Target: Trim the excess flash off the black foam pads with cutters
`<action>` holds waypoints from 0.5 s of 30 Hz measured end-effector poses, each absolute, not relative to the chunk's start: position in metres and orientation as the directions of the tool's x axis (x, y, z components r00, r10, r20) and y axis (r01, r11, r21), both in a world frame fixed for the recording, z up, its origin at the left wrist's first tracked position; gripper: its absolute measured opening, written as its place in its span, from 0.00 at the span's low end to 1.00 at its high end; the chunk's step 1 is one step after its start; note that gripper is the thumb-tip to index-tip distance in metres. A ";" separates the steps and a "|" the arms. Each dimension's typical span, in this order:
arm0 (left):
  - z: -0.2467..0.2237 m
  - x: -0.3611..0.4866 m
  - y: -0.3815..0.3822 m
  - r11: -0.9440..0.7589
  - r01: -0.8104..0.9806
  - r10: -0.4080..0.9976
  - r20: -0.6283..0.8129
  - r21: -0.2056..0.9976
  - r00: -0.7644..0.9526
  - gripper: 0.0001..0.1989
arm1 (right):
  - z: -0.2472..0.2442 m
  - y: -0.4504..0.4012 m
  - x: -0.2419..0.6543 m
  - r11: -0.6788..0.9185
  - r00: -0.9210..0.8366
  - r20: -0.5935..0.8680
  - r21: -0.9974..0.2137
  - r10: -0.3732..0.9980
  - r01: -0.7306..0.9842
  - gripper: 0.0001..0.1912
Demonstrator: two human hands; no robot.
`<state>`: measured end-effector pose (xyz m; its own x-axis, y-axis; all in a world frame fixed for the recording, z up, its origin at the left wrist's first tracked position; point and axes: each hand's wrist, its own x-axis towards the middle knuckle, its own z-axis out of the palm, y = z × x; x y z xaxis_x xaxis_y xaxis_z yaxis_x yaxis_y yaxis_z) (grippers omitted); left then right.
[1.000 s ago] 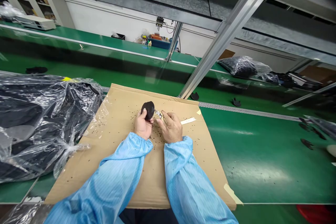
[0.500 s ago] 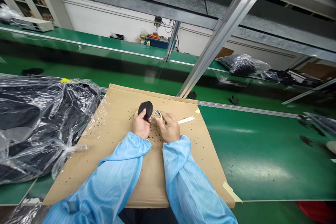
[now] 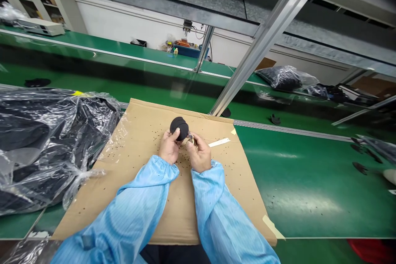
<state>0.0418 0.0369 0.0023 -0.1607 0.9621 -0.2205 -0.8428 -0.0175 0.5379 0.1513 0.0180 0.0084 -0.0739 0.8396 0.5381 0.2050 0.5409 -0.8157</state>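
Note:
A round black piece (image 3: 179,128) with ridged lines is held up by my left hand (image 3: 169,147), its thumb on the front face. My right hand (image 3: 199,153) is closed around a small metal tool (image 3: 191,138), whose tip meets the lower right edge of the black piece. Both hands are over a brown paper sheet (image 3: 148,214) strewn with many tiny black bits. To the right of my right hand lies a white strip (image 3: 219,142) on the paper.
Clear plastic bags with black contents (image 3: 55,144) cover the left side. A slanted metal post (image 3: 241,74) rises behind the paper. Dark pieces lie on the green belt (image 3: 309,111) beyond, and tape (image 3: 273,227) marks the paper's right corner.
The black piece has shifted right and turned its face more toward me. The metal tool now reaches its edge, where a gap stood between them before.

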 end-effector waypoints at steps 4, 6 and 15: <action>0.004 0.037 0.039 -0.016 -0.902 0.963 -0.237 0.432 -0.131 0.12 | 0.007 0.015 0.151 0.604 -0.140 0.589 -0.755 0.796 0.255 0.17; 0.006 0.035 0.038 0.008 -0.925 0.946 -0.302 0.379 -0.115 0.08 | 0.005 0.018 0.152 0.567 -0.050 0.578 -0.776 0.815 0.275 0.17; 0.011 0.030 0.035 0.142 -0.955 0.941 -0.333 0.259 0.050 0.05 | 0.015 0.023 0.163 0.562 -0.258 0.528 -0.569 0.809 0.600 0.19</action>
